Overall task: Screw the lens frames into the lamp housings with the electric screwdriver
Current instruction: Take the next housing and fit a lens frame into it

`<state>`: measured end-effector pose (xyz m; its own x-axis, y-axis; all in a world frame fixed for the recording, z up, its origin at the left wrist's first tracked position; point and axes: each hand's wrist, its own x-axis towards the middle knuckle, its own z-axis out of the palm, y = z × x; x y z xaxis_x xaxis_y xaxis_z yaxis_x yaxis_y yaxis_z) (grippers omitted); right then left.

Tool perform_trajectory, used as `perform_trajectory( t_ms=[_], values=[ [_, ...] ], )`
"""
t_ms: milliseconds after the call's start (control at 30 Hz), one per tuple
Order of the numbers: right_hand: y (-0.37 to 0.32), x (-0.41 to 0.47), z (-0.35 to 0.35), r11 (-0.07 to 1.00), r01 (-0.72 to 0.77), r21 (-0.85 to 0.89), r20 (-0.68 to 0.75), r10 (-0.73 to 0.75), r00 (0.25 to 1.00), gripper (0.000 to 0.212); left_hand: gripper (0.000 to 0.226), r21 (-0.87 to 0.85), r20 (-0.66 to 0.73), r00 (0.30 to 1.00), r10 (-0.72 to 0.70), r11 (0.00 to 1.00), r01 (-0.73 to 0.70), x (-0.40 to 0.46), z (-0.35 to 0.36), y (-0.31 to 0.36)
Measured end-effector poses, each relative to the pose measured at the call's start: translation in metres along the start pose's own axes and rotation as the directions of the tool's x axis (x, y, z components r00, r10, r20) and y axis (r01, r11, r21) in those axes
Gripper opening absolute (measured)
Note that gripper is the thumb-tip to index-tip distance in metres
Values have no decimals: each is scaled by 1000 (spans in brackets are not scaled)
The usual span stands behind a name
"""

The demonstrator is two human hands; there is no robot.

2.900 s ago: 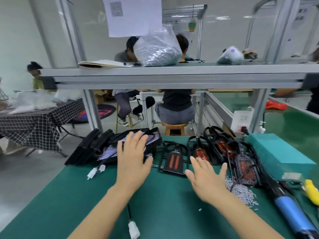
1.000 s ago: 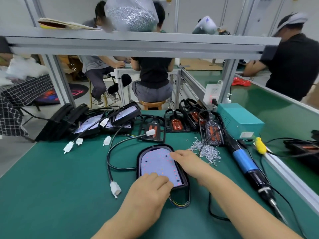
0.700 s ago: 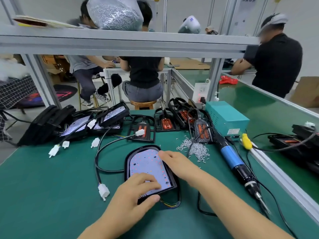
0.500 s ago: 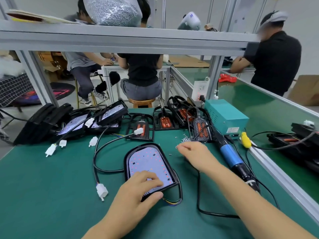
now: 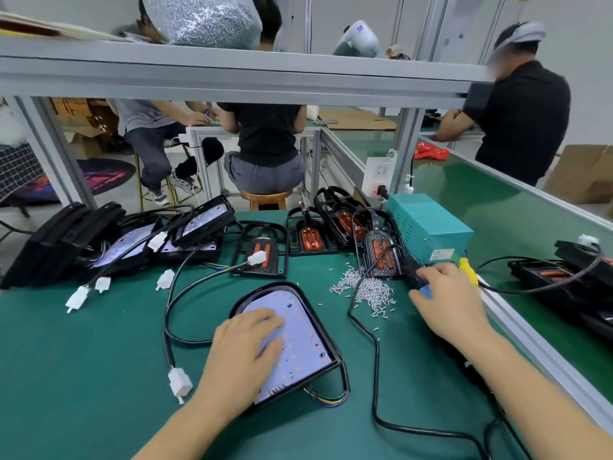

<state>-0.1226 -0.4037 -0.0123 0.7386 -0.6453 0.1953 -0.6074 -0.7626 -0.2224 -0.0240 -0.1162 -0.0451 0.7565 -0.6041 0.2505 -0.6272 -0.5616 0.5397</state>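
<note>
A black lamp housing [image 5: 306, 343] with a pale LED board lies on the green mat in front of me. My left hand [image 5: 245, 346] rests on the board with loosely bent fingers, pressing it down. To the right, my right hand [image 5: 447, 300] covers the electric screwdriver [image 5: 427, 291], fingers curled over its black and blue body; most of the tool is hidden under my hand and forearm. Black lens frames [image 5: 262, 254] with orange inserts lie in a row behind the housing. A pile of small silver screws [image 5: 368, 290] sits between the housing and the screwdriver.
More lamp housings [image 5: 132, 240] with cables and white connectors [image 5: 180, 383] are stacked at the back left. A teal power box [image 5: 428, 227] stands at the back right. The screwdriver's black cable [image 5: 374, 376] loops across the mat. An aluminium rail [image 5: 547, 360] bounds the right side. People work behind.
I pulled a lamp housing from the stack to the mat in front of me. My right hand left it, passed over the screws and reached the screwdriver. My left hand stays on the board.
</note>
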Motion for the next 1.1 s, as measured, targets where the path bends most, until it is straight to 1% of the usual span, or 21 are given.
perform_trajectory(
  t_ms=[67,133,200,267,300,333,367,400,467,567,600,633,667,700,733,767,833,900,933,1000,1100],
  values=[
    [-24,9,1,993,66,96,-26,-64,998,37,30,-35,-56,997,-51,998,49,0,6,6],
    [-52,22,4,983,105,152,15,-109,994,33,29,-93,-101,991,-86,993,77,-1,11,11],
    [-78,36,9,973,145,177,42,-154,987,31,32,-247,-178,973,-144,964,98,-1,11,14],
    [-105,49,15,949,174,262,75,-200,977,30,36,-355,-293,921,-256,924,144,3,4,8],
    [-119,55,19,935,174,310,104,-216,971,29,37,-396,-315,889,-331,898,194,7,-1,3],
    [-133,60,24,925,163,344,150,-226,963,27,36,-457,-280,861,-425,848,269,12,-5,-3],
    [-147,64,29,921,140,364,211,-228,951,26,35,-523,-188,838,-513,774,356,18,-10,-9],
    [-160,68,35,922,106,372,279,-220,935,26,35,-561,-77,820,-567,704,434,24,-12,-14],
    [-180,74,48,932,27,363,392,-178,903,27,37,-559,79,806,-586,644,523,34,-15,-20],
    [-195,81,66,940,-65,335,436,-94,895,28,32,-497,151,794,-588,649,576,47,-19,-26],
    [-196,83,70,941,-87,327,432,-67,899,26,26,-470,156,799,-580,668,577,51,-20,-27],
    [-197,83,73,941,-108,322,426,-43,904,25,13,-426,160,808,-567,699,575,54,-21,-28],
    [-198,83,75,938,-123,325,414,-23,910,26,5,-376,163,817,-553,731,569,56,-21,-28],
    [-197,83,75,935,-128,331,388,-12,922,27,17,-320,157,831,-534,768,554,57,-20,-28],
    [-196,82,74,936,-117,331,346,-5,938,27,21,-274,150,837,-527,791,547,59,-17,-30],
    [-195,82,71,942,-90,322,284,-6,959,26,19,-247,143,837,-529,800,547,59,-17,-30],
    [-191,80,58,952,-5,307,133,-38,990,17,15,-229,105,840,-533,809,542,59,-14,-30],
    [-181,79,41,945,108,308,-10,-110,994,13,16,-237,48,850,-524,821,520,58,-12,-28],
    [-175,80,33,939,158,306,-76,-141,987,12,16,-271,19,855,-519,820,504,57,-10,-27],
    [-159,80,18,917,226,328,-176,-176,969,13,19,-404,4,843,-538,770,493,56,-6,-23],
    [-131,77,0,851,267,452,-276,-151,949,13,21,-608,57,794,-605,610,508,55,-3,-22]
  ],
)
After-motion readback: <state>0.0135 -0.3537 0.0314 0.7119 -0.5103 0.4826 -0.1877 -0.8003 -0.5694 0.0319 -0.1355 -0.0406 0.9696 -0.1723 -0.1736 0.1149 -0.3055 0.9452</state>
